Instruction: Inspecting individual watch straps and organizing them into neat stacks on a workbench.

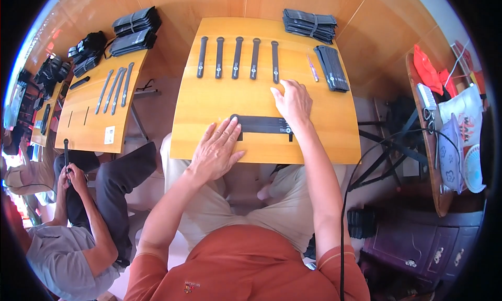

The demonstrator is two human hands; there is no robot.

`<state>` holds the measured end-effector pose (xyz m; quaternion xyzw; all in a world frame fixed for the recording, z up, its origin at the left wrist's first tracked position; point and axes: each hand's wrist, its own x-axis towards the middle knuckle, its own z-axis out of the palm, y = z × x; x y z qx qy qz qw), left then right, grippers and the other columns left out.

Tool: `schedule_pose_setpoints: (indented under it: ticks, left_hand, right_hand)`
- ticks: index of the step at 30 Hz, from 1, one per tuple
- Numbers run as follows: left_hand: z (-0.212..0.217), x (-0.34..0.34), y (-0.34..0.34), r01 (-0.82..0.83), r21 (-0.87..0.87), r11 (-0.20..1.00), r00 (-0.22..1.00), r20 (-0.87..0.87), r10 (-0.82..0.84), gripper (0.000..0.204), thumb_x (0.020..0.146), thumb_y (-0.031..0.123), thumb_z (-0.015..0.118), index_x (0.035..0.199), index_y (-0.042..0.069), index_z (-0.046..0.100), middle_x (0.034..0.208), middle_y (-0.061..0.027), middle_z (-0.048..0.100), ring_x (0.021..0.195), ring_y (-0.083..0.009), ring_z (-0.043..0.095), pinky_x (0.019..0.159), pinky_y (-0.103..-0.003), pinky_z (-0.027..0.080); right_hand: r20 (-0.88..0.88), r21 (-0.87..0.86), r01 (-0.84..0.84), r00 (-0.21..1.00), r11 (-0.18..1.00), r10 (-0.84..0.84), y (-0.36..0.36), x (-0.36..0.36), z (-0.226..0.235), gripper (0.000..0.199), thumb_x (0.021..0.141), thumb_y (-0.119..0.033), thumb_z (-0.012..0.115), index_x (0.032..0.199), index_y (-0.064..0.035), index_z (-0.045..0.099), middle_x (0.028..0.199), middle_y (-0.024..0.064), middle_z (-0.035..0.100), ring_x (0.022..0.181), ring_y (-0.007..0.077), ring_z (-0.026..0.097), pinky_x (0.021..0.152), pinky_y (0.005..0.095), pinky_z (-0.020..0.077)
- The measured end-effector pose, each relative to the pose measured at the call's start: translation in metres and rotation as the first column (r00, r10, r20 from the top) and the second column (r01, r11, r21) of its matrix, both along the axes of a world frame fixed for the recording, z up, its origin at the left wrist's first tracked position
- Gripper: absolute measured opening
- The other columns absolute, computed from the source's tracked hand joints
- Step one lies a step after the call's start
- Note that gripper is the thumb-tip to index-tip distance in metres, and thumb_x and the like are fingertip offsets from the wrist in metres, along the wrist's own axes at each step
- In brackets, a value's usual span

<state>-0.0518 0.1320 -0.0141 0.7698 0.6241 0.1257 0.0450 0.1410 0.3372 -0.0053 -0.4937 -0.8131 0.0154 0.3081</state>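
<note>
A black flat rectangular piece (261,125) with a rounded tab at its left end lies crosswise on the yellow wooden table (198,105) before me. My left hand (215,152) lies flat with fingers stretched out, the fingertips on the left end of that piece. Beyond its right end, my right hand (294,101) reaches over the table, thumb and forefinger apart. Its forefinger is at the lower end of the rightmost black strap (275,63), seemingly touching it. Several similar straps (237,58) stretch to the left in a row, each with a rounded top.
A banded black bundle (309,26) sits at the far right corner, and another black stack (331,68) nearer, beside a thin pink-and-white pen-like tool (312,68). On the left, a seated person (78,238) holds a strap at another table (86,105). A cable (361,160) hangs at right.
</note>
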Motion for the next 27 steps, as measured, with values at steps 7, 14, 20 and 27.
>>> schedule_pose_setpoints:
  ticks: [7, 14, 20, 27]
  left_hand:
    - [-0.003, 0.000, -0.001, 0.002, 0.028, 1.000, 1.000, 0.028, -0.002, 0.072, 0.104, 0.051, 0.052, 0.154, 0.001, 0.043, 0.165, -0.0149, 0.037, 0.155, -0.0275, 0.031, 0.127, -0.048, 0.020]
    - [0.000, -0.001, -0.001, 0.013, 0.071, 0.997, 0.993, 0.118, -0.021, 0.071, 0.100, 0.046, 0.062, 0.152, 0.000, 0.046, 0.163, -0.0161, 0.040, 0.155, -0.0305, 0.030, 0.126, -0.048, 0.023]
    - [0.012, 0.015, -0.016, -0.154, 0.250, 0.956, 0.881, 0.473, 0.018, 0.068, 0.094, 0.027, 0.075, 0.150, -0.001, 0.048, 0.151, -0.0206, 0.052, 0.132, -0.0360, 0.057, 0.108, -0.044, 0.049]
    - [0.082, 0.068, -0.010, 0.024, -0.365, 0.931, -0.212, 0.908, 0.361, 0.044, 0.106, 0.027, 0.061, 0.141, 0.001, 0.055, 0.134, -0.0132, 0.066, 0.111, -0.0164, 0.067, 0.088, -0.032, 0.058]
  right_hand:
    - [0.307, -0.149, 0.097, 0.951, 0.984, -0.047, 0.052, -0.017, -0.006, 0.020, 0.094, -0.017, 0.065, 0.098, -0.0008, 0.075, 0.105, 0.0176, 0.070, 0.092, 0.0340, 0.073, 0.081, 0.0454, 0.0594]
    - [0.358, -0.070, 0.157, 0.926, 0.985, -0.122, 0.054, 0.015, -0.006, 0.018, 0.091, -0.007, 0.061, 0.104, 0.0055, 0.064, 0.101, 0.0238, 0.071, 0.091, 0.0376, 0.075, 0.078, 0.0477, 0.0608]
    - [-0.008, 0.108, 0.134, 0.991, 0.985, -0.133, -0.037, 0.044, 0.042, 0.012, 0.095, -0.005, 0.056, 0.105, 0.0003, 0.060, 0.095, 0.0244, 0.069, 0.088, 0.0415, 0.072, 0.073, 0.0481, 0.0574]
    - [-0.070, 0.364, -0.321, 0.927, 0.874, 0.369, -0.161, 0.067, 0.040, 0.019, 0.089, 0.007, 0.061, 0.107, 0.0010, 0.064, 0.091, 0.0186, 0.067, 0.079, 0.0361, 0.070, 0.070, 0.0428, 0.0585]
